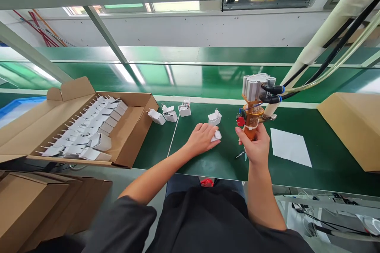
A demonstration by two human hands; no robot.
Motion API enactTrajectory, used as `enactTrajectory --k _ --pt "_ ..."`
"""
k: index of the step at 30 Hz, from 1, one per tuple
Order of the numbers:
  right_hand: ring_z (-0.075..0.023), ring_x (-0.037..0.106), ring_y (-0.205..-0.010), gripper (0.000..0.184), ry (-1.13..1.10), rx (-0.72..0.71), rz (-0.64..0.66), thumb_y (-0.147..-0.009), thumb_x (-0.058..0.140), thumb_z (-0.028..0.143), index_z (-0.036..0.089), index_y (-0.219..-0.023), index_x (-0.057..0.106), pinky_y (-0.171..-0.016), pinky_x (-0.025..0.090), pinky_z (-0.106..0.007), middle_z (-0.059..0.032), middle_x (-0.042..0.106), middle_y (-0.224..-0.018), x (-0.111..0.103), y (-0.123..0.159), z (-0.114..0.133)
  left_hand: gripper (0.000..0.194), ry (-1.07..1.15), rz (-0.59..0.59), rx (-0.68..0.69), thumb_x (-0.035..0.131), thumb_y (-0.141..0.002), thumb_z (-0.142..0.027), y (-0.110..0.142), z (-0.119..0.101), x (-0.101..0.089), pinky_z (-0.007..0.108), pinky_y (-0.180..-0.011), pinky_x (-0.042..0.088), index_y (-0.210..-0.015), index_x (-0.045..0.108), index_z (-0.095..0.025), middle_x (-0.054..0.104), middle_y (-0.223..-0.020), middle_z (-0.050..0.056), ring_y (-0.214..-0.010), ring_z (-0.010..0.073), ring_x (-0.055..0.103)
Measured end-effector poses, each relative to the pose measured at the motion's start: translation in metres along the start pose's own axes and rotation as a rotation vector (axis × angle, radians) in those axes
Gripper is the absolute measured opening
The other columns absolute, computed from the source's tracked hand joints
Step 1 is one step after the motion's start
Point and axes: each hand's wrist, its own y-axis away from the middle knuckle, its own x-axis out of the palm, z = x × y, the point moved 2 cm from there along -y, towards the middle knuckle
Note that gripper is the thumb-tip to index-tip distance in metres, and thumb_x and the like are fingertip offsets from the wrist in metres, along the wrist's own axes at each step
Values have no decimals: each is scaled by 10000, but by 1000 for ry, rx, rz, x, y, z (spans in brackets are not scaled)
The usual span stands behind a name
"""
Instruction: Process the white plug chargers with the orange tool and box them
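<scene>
My left hand (203, 137) is closed over a small white plug adapter part (217, 136) on the green worktop. Its fingers hide much of that part. Just beyond them stands another white plug adapter housing (214, 117) with its prongs up. My right hand (257, 146) grips the lower body of an orange pneumatic tool (252, 116), which has a grey metal cylinder block (257, 86) on top. A red piece (240, 121) shows on the tool's left side. Further left on the worktop are several more white adapter housings (170, 114), apart from my hands.
An open cardboard box (135, 142) at left holds rows of white adapter parts. A white sheet of paper (290, 146) lies right of the tool, before a cardboard box (353, 126). A thick pale pole (314, 47) with air hoses slants down to the tool.
</scene>
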Motion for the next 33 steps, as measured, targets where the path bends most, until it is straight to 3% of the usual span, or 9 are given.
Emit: enactTrajectory --k 6,9,11,13,15,18,22,27,33 --pt "-100 495 -443 376 20 31 -25 -737 809 426 192 -973 634 -413 461 -237 49 597 -615 -9 0 -4 526 -49 -192 -162 573 -946 -425 -52 -3 35 471 -1166 274 -1379 525 -129 468 -1508 211 -1418 335 403" --pt "-106 512 -459 421 25 54 -28 -725 818 438 185 -1015 645 -419 476 -246 28 633 -655 -12 0 -7 695 71 -246 -245 590 -918 -482 -52 19 28 512 -1194 247 -1488 401 -132 375 -1565 225 -1467 357 323" --pt "-110 515 -462 423 27 54 -23 -718 824 438 185 -1007 647 -420 479 -249 34 619 -640 -14 0 -8 680 124 -262 -400 604 -904 -389 -46 44 15 528 -1197 249 -1491 385 -122 339 -1575 235 -1484 371 278" --pt "-109 511 -456 409 25 45 -19 -717 825 433 186 -988 645 -417 477 -249 43 599 -620 -14 -1 -8 714 124 -173 -613 611 -847 -194 -40 74 2 536 -1183 269 -1501 349 -77 331 -1559 272 -1481 389 269" --pt "-108 512 -457 396 16 39 -16 -727 819 425 187 -987 639 -415 477 -247 40 608 -631 -13 -1 -7 832 119 40 -751 598 -772 -55 -37 99 -8 524 -1119 353 -1537 270 -46 440 -1463 302 -1409 397 383" --pt "-105 513 -451 366 3 20 -9 -744 807 415 188 -963 623 -410 472 -242 37 613 -637 -10 -1 -5 863 141 272 -774 566 -766 -3 -36 113 -19 445 -951 480 -1562 241 -84 660 -1167 227 -1160 352 599" --pt "-106 510 -454 332 -3 -34 51 -776 785 399 197 -961 599 -416 459 -240 51 581 -616 -3 0 0 809 190 253 -701 570 -834 -63 -18 89 -35 373 -873 506 -1568 238 -134 699 -1087 163 -1086 322 639" --pt "-114 518 -490 306 4 -109 141 -808 762 382 207 -951 555 -454 443 -257 45 582 -637 11 6 8 787 578 147 -687 675 -828 -191 56 33 -50 354 -868 537 -1517 302 -271 703 -1124 53 -968 248 689" --pt "-95 445 -412 329 -70 -169 207 -803 778 358 239 -905 488 -422 386 -248 99 493 -540 46 16 26 720 824 -5 -760 787 -757 -271 116 -8 -42 333 -838 578 -1390 444 -260 578 -1295 83 -961 195 658"
